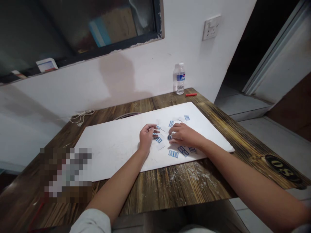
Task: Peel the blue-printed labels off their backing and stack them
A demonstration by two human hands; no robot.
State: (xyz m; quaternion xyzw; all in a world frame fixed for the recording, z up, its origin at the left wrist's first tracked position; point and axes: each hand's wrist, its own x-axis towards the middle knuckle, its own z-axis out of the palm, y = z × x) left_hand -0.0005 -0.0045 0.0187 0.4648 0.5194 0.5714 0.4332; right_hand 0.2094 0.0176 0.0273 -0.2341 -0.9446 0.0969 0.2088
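Observation:
My left hand (146, 137) is closed in a pinch over the white board (114, 142), with a small blue-edged piece (158, 127) at its fingertips. A thin dark sliver points out from there toward the right. Curled down on the board, my right hand (183, 134) has its fingers around another small blue-edged piece (169, 137), partly hidden by them. Between and below the hands lie several flat pieces with blue-outlined rectangles, such as this set (173, 153) and this darker one (183, 151). A further blue-outlined piece (187, 117) lies beyond my right hand.
The board rests on a dark wooden table (150, 191) with white crumbs near its front edge. A water bottle (180, 79) and a red stick-like item (191, 94) stand and lie at the back right. White cord (81, 117) lies back left; a blurred patch covers the left front.

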